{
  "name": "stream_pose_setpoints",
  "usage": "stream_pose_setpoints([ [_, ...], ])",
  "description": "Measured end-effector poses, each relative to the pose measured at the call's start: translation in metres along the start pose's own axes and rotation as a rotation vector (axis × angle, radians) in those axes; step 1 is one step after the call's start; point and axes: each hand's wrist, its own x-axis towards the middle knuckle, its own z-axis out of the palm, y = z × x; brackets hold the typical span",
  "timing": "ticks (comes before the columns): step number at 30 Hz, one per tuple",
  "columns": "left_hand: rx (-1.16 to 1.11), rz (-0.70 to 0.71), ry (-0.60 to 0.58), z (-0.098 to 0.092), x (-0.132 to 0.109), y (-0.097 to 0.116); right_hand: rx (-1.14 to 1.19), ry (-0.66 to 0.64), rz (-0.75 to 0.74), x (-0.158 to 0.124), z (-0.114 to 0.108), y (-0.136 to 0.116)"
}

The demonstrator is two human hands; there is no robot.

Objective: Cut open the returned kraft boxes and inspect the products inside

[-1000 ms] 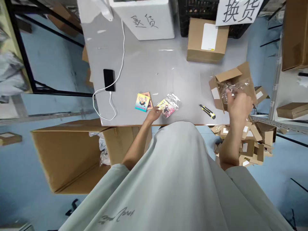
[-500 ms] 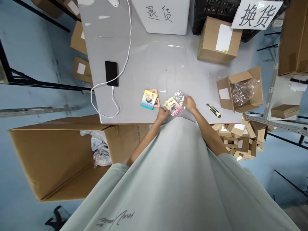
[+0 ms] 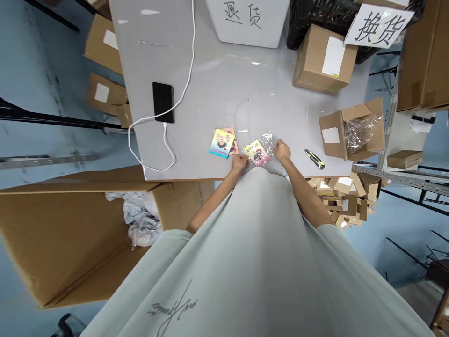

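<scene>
A small booklet [image 3: 257, 153] with a yellow and pink cover lies at the table's front edge in a clear plastic bag [image 3: 268, 142]. My right hand [image 3: 282, 150] is closed at the bag's right side, pinching the film. At the lower left side, my left hand [image 3: 239, 162] is closed too, its fingertips at the bag's edge. To the left, a yellow and blue booklet [image 3: 222, 143] overlaps a pinkish one [image 3: 233, 135], both near my left hand. Farther right of my right hand lies a yellow and black utility knife [image 3: 315, 159].
A phone [image 3: 163, 102] with a white cable lies at left. On the right stand an open carton [image 3: 333, 135] holding clear plastic and a closed carton [image 3: 321, 70]. Behind are a white bin [image 3: 249, 28] and a black crate [image 3: 315, 11]. A large open box [image 3: 70, 243] sits below left.
The view has shifted slightly. Both hands stay at the bagged booklet, and the bag has turned a little between them. The other booklets and the knife stay in place.
</scene>
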Motion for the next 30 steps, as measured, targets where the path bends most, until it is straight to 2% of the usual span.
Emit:
stream_pose_setpoints([
  [7, 0.120, -0.019, 0.025, -0.004, -0.003, 0.005, -0.002, -0.007, 0.025, -0.023, -0.006, 0.032],
  [13, 0.173, 0.021, 0.034, 0.001, -0.013, 0.018, 0.088, 0.015, -0.092, -0.048, -0.011, 0.060],
  [15, 0.138, 0.046, 0.056, 0.003, -0.018, 0.024, 0.167, 0.062, -0.115, -0.053, -0.012, 0.063],
  [17, 0.008, 0.082, 0.051, 0.002, -0.023, 0.031, 0.247, 0.124, -0.148, -0.057, -0.015, 0.065],
  [20, -0.272, 0.135, -0.024, -0.004, -0.034, 0.043, 0.368, 0.200, -0.173, -0.060, -0.022, 0.069],
  [22, -0.386, 0.165, -0.104, -0.011, -0.045, 0.054, 0.482, 0.205, -0.168, -0.060, -0.028, 0.072],
  [26, -0.428, 0.185, -0.241, -0.027, -0.073, 0.076, 0.691, 0.123, -0.170, -0.055, -0.038, 0.080],
  [30, -0.399, 0.226, -0.291, -0.034, -0.097, 0.094, 0.778, 0.078, -0.221, -0.051, -0.048, 0.085],
])
